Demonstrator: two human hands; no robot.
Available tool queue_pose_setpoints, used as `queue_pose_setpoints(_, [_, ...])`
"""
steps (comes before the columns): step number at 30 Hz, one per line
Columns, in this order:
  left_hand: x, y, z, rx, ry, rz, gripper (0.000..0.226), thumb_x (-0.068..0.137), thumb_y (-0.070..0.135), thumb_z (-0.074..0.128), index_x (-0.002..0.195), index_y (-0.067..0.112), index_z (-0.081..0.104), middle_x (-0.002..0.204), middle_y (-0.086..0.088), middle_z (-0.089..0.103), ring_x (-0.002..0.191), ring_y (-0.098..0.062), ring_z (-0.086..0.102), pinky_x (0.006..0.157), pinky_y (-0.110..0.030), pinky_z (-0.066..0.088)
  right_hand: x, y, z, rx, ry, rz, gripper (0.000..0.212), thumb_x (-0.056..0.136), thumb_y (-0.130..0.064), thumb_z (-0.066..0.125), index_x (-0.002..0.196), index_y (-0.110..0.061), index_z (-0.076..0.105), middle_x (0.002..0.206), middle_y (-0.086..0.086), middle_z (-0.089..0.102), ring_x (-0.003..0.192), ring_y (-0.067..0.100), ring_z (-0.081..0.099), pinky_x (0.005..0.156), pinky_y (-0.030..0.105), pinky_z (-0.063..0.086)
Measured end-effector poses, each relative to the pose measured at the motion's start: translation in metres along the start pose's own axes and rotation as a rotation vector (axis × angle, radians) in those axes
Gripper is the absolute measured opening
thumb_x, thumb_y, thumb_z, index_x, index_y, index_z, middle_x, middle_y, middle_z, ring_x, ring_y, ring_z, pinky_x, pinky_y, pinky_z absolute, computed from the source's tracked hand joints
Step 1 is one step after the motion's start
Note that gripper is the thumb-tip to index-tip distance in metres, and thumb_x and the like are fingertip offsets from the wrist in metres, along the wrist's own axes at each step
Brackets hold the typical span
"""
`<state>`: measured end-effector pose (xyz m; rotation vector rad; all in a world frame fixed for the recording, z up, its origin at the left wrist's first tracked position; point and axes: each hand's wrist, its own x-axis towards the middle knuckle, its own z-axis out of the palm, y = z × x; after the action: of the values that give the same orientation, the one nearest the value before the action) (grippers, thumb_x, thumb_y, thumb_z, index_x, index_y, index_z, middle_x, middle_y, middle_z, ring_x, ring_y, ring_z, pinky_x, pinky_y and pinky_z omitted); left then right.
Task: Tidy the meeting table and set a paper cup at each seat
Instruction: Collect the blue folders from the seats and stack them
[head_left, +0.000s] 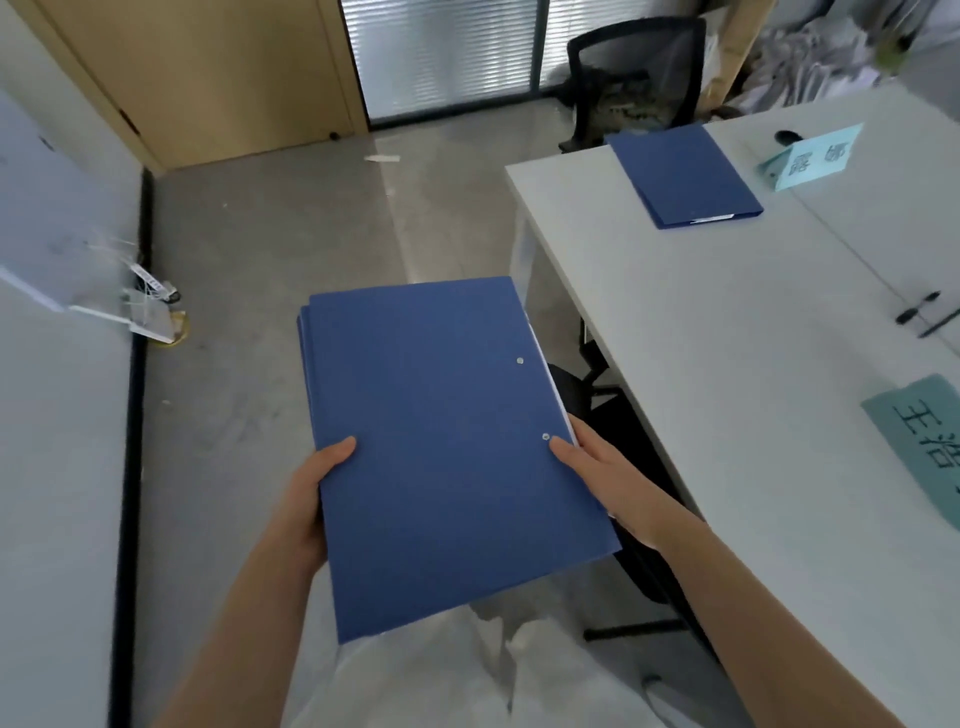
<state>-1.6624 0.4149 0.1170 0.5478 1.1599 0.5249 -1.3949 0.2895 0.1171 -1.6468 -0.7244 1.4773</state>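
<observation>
At the far left we see a white cabinet front (57, 415) with a tilted white panel (88, 306) leaning by its corner, and beyond it a wooden door (208, 73) and a window covered by blinds (441, 52). The grey floor (260, 260) fills the middle ground.

Our left hand (311, 499) grips the left edge of a stack of blue folders (447, 452), thumb on the top cover and fingers hidden beneath. The stack is held in the air over the floor, just left of the worktop's edge and in front of our pale trousers (467, 675). White sheets show along the stack's right side. Our right hand (608, 488) grasps that right edge, thumb lying on the cover near a small metal stud, the other fingers underneath.

To the right stands the white worktop (701, 338). Near its far corner lies another blue folder (683, 174), closed and flat. Behind that corner sits a black mesh chair (636, 78). Further right we see a pale blue name card (815, 156) standing on the worktop, then black pens (924, 312) near the right edge, and a green name card (930, 441) lying closer to us. We see no paper cup.
</observation>
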Motion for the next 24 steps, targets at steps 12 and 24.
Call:
queue_pose_setpoints(12, [0.093, 0.136, -0.04, 0.08, -0.046, -0.014, 0.042, 0.078, 0.029, 0.063, 0.117, 0.013, 0.063, 0.101, -0.008, 0.076, 0.082, -0.027, 0.074, 0.064, -0.039, 0.059, 0.139, -0.089, 0.064, 0.194, 0.134, -0.002, 0.03, 0.096, -0.037, 0.054, 0.126, -0.033, 0.053, 0.111, -0.011, 0.07, 0.093, 0.009, 0.071, 0.07, 0.023, 0.055])
queue_pose_setpoints(24, [0.243, 0.247, 0.045, 0.155, -0.015, -0.017, 0.026, 0.089, 0.025, 0.062, 0.112, 0.014, 0.065, 0.102, -0.008, 0.076, 0.083, -0.027, 0.074, 0.07, -0.041, 0.059, 0.299, -0.172, -0.007, 0.116, 0.158, -0.031, 0.035, 0.096, -0.034, 0.055, 0.13, -0.025, 0.049, 0.118, -0.007, 0.066, 0.095, 0.011, 0.07, 0.072, 0.026, 0.057])
